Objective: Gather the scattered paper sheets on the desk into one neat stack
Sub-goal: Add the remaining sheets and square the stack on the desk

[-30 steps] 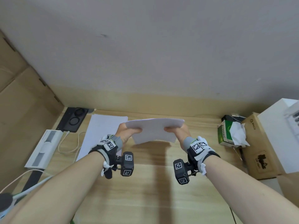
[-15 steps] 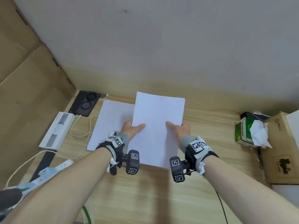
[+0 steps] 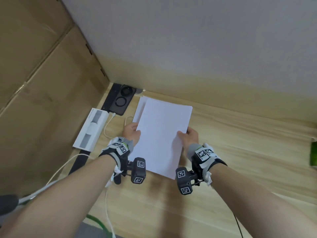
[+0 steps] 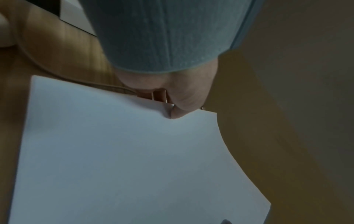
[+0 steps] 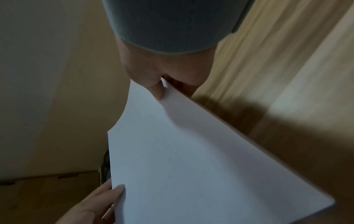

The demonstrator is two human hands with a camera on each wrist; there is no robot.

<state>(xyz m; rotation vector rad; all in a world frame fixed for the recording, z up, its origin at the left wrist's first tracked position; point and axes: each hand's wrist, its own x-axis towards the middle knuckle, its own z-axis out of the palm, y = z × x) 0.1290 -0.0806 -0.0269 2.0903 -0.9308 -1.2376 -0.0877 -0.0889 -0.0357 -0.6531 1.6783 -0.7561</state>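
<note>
A stack of white paper sheets (image 3: pixel 161 134) hangs just above the wooden desk (image 3: pixel 240 152), held by both long edges. My left hand (image 3: pixel 132 133) pinches its left edge, thumb on top; the left wrist view shows the thumb pressed on the stack (image 4: pixel 118 159). My right hand (image 3: pixel 188 136) pinches the right edge, and the right wrist view has its thumb on the paper stack (image 5: pixel 191 159). Another white sheet (image 3: pixel 139 109) lies flat on the desk under the stack's far left part, mostly covered by it.
A black pad with two rings (image 3: pixel 120 102) and a white box (image 3: pixel 91 127) lie at the left by a cardboard wall (image 3: pixel 42 83). White cables (image 3: pixel 109 124) run beside them. A green thing (image 3: pixel 313 155) shows at the right edge.
The stack went from end-on and upright to flat, then moved left until it hangs over the sheet lying on the desk. Both hands kept their hold.
</note>
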